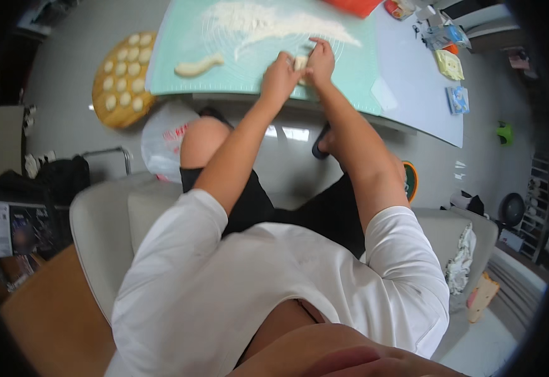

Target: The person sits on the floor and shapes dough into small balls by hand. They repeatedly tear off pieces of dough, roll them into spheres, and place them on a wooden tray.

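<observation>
Near the front edge of a pale green silicone pastry mat [359, 66], my left hand [277, 77] and my right hand [322, 62] meet around a small pale piece of dough [301, 61]. The fingers of both hands press against it from either side and partly hide it. My right index finger reaches forward over the mat. To the left of my hands lies a slightly curved dough log [198, 66], touched by neither hand. White flour [265, 21] is spread across the mat beyond my hands.
Several dough rounds sit on a round wooden board [98, 94] left of the table [420, 94]. A dough scraper [383, 94] lies at the mat's right corner. Further right are a blue box [457, 100], a yellow packet [449, 65] and a jar [399, 8]. A red object [354, 5] stands at the back.
</observation>
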Demonstrator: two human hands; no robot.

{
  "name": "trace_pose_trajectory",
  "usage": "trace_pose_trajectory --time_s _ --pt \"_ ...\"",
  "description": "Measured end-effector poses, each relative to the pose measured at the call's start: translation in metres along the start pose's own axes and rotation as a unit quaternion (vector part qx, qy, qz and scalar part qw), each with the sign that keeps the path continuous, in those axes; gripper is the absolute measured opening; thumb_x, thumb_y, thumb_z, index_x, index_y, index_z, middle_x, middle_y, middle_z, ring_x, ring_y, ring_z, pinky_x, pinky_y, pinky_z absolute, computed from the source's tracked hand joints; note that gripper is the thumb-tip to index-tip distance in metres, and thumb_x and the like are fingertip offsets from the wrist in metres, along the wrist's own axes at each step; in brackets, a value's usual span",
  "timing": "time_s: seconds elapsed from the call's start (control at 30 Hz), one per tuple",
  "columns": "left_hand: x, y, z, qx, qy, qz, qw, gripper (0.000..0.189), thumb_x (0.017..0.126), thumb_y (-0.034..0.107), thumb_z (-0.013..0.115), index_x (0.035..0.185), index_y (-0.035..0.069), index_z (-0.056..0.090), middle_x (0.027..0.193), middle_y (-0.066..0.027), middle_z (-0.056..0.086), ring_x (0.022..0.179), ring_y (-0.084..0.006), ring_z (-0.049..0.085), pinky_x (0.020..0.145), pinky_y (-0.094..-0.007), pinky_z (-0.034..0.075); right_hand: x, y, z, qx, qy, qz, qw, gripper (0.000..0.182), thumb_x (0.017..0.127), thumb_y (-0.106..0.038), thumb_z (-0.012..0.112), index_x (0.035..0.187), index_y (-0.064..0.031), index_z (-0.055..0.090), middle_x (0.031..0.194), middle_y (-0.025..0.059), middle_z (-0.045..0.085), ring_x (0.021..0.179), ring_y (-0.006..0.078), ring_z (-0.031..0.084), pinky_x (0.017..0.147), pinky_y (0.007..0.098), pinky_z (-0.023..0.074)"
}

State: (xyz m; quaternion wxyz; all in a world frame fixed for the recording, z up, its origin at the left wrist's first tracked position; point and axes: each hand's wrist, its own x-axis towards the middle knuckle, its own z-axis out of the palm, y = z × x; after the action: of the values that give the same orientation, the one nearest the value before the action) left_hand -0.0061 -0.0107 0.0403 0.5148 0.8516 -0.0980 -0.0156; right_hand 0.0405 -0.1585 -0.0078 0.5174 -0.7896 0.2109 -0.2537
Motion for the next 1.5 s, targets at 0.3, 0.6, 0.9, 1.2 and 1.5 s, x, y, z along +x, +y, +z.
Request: trace_pose_trajectory --time_s 0.3,0.6,0.9,1.2,1.5 --pt "-0.008 -0.043 -0.002 -0.032 -0.009 0.182 0.983 0.023 0.086 0.0 0.072 0.108 0.008 0.069 0.092 -0.0082 0.063 0.081 -0.0219 0.067 0.077 -0.0334 0.056 -0.02 -0.039 -0.018 -0.202 -0.21 -0.047 0.955 0.034 0.101 -0.036 0.05 0.108 -0.0177 0.078 0.101 0.0142 0.078 0.096 0.0394 0.072 0.085 0.0484 0.0557" --pt "-0.011 -0.031 -0.037 0.08 -0.098 -0.095 0.987 0.048 0.096 0.041 0.071 0.112 -0.003 0.062 0.085 -0.0112 0.074 0.071 -0.0215 0.075 0.07 -0.0331 0.059 -0.017 -0.023 -0.002 -0.365 -0.089 -0.328 0.867 0.013 0.095 -0.023 0.062 0.097 -0.0189 0.074 0.073 0.009 0.072 0.071 0.0294 0.068 0.073 0.0436 0.0457" --pt "0.005 -0.026 0.012 0.042 0.012 -0.059 0.997 0.049 0.095 0.037 0.075 0.116 -0.004 0.059 0.085 -0.0173 0.074 0.073 -0.0308 0.074 0.073 -0.0402 0.057 0.004 -0.036 0.015 -0.244 -0.032 -0.123 0.962 0.02 0.1 -0.022 0.055 0.105 -0.0148 0.073 0.089 0.0128 0.076 0.09 0.0352 0.072 0.081 0.0491 0.0508" --pt "-0.007 -0.028 0.009 0.027 -0.005 0.172 0.985 0.031 0.084 0.006 0.076 0.113 0.012 0.068 0.102 -0.0057 0.069 0.078 -0.0175 0.066 0.075 -0.033 0.055 -0.01 -0.021 -0.031 -0.012 -0.042 -0.064 0.997 0.031 0.103 -0.026 0.049 0.111 -0.0118 0.075 0.102 0.0146 0.076 0.094 0.0371 0.071 0.086 0.0447 0.0542" --pt "-0.014 -0.029 0.0 -0.06 0.097 0.004 0.993 0.055 0.081 0.013 0.08 0.128 0.001 0.054 0.105 -0.0103 0.063 0.083 -0.0203 0.065 0.082 -0.0346 0.057 -0.035 -0.014 -0.01 -0.231 -0.079 -0.26 0.934 0.021 0.098 -0.019 0.055 0.105 -0.0144 0.075 0.101 0.0106 0.069 0.095 0.0345 0.063 0.09 0.047 0.0474"
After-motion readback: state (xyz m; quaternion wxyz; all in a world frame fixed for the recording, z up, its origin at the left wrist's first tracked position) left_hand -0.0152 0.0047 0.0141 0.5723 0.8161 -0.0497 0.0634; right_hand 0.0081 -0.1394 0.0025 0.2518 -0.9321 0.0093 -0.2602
